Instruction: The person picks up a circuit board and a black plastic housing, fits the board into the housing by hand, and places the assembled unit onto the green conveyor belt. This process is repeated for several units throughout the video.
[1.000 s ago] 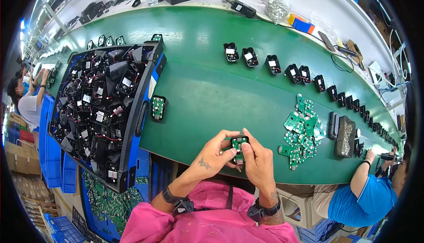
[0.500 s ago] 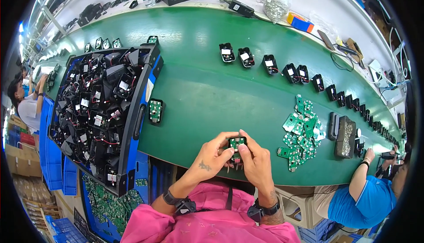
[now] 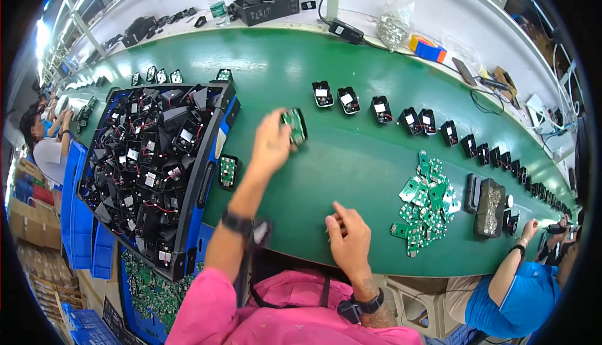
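Out over the table, my left hand (image 3: 271,144) is closed on a black plastic housing with a green circuit board (image 3: 295,125) set in it, holding it tilted. My right hand (image 3: 349,238) hovers near the table's front edge, fingers loosely bent and apart, with nothing visible in it. To the left of my left hand, another housing with a green board (image 3: 228,171) rests beside a large crate (image 3: 204,182) heaped with black housings and red wires. A pile of loose green circuit boards (image 3: 428,204) lies to the right of my right hand.
A curving row of open black housings (image 3: 380,110) runs along the table's right side. Several board-fitted housings (image 3: 162,76) stand behind the crate. At right are a dark block-shaped container of small metal parts (image 3: 490,210) and a co-worker in a blue shirt (image 3: 511,301).
My hands have parted. The left one has carried the housing with its board forward and left, away from my body; the right one stays near the front edge and has let go.
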The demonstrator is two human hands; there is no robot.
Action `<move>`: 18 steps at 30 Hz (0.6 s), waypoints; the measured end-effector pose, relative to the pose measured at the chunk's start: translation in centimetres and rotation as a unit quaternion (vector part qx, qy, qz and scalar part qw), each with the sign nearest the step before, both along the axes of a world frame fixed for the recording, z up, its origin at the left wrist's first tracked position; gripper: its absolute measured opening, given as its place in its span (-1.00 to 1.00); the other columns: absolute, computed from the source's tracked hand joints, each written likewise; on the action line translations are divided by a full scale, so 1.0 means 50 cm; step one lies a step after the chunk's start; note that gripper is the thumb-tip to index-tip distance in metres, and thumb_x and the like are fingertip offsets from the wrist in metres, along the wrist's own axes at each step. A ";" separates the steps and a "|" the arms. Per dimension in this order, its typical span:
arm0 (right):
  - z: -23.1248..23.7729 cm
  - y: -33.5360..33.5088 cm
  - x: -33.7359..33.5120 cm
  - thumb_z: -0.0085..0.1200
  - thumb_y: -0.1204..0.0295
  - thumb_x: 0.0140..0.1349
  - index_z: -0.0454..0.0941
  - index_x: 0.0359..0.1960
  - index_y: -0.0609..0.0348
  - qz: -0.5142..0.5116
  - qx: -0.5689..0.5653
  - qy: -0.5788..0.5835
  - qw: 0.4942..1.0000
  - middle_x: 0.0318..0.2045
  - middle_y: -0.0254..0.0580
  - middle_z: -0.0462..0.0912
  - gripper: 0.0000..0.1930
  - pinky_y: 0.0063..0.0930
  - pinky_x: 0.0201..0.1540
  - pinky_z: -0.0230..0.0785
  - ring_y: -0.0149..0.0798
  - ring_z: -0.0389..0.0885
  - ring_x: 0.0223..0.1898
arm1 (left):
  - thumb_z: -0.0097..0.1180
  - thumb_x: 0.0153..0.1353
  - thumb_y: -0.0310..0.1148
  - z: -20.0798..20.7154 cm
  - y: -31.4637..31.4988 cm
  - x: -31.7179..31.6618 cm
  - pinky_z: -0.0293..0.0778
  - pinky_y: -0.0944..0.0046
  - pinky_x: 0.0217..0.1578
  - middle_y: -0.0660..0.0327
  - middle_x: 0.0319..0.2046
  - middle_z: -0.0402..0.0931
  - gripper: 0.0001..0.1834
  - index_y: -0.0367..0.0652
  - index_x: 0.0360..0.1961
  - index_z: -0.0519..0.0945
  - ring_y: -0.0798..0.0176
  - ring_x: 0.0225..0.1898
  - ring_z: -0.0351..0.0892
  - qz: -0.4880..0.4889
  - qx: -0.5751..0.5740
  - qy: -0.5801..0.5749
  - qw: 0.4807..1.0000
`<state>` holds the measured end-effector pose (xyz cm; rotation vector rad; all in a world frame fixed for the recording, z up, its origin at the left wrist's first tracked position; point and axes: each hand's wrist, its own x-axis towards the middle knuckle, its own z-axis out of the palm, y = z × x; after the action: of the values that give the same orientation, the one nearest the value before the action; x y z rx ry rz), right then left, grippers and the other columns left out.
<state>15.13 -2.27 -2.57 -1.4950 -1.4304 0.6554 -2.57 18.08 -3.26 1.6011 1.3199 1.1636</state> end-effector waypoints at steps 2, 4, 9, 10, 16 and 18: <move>-0.010 -0.009 0.000 0.18 0.51 0.27 0.61 -0.02 0.34 0.019 0.028 -0.003 0.999 -0.41 -0.16 0.61 -0.73 -0.53 -0.45 0.46 -0.34 0.60 -0.49 | -0.04 0.30 -0.55 0.010 0.120 -0.007 0.64 0.24 -0.51 0.01 -0.17 0.59 -0.58 -0.27 0.20 0.41 0.19 -0.37 0.69 0.044 0.002 0.030 0.999; 0.000 -0.006 -0.010 0.20 0.49 0.26 0.62 -0.12 0.30 0.045 0.044 0.001 0.998 -0.43 -0.13 0.61 -0.80 -0.45 -0.48 0.46 -0.27 0.59 -0.55 | -0.03 0.31 -0.55 -0.017 0.246 -0.085 0.62 0.21 -0.54 -0.02 -0.27 0.60 -0.63 -0.26 0.15 0.44 0.15 -0.50 0.70 0.095 0.098 0.161 0.977; -0.012 -0.002 0.017 0.21 0.47 0.25 0.65 -0.16 0.27 0.006 0.032 0.001 0.999 -0.44 -0.14 0.63 -0.83 -0.40 -0.43 0.47 -0.23 0.60 -0.53 | 0.04 0.15 -0.43 0.003 0.305 -0.069 0.48 -0.12 0.04 -0.28 0.00 0.56 -0.43 -0.35 0.22 0.38 -0.29 0.06 0.55 0.116 0.040 0.420 0.899; -0.015 -0.001 0.013 0.20 0.48 0.25 0.65 -0.16 0.28 0.017 0.050 0.011 0.999 -0.45 -0.15 0.62 -0.83 -0.44 -0.46 0.45 -0.28 0.59 -0.55 | 0.16 0.13 -0.34 -0.006 0.308 -0.078 0.45 -0.06 0.10 -0.27 0.07 0.51 -0.32 -0.38 0.28 0.33 -0.26 0.12 0.51 0.114 0.136 0.418 0.891; -0.011 0.001 0.023 0.20 0.46 0.26 0.66 -0.17 0.29 0.035 0.054 0.017 0.998 -0.45 -0.13 0.63 -0.82 -0.43 -0.42 0.47 -0.26 0.61 -0.51 | 0.39 -0.02 -0.15 -0.006 0.257 0.064 0.37 0.07 0.23 -0.27 0.20 0.42 -0.02 -0.38 0.37 0.23 -0.17 0.25 0.44 -0.091 0.174 0.334 0.922; 0.002 -0.006 0.054 0.21 0.42 0.26 0.66 -0.18 0.27 0.100 0.015 0.018 0.995 -0.43 -0.09 0.65 -0.81 -0.34 -0.34 0.50 -0.13 0.64 -0.44 | 0.40 -0.06 -0.12 0.028 0.229 0.106 0.41 0.06 0.18 -0.23 0.07 0.53 -0.05 -0.38 0.31 0.28 -0.19 0.15 0.52 -0.119 0.085 0.294 0.945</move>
<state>17.85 -2.55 -2.49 -1.3214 -1.5690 0.7749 2.75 29.52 -1.84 2.2805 1.3481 0.6827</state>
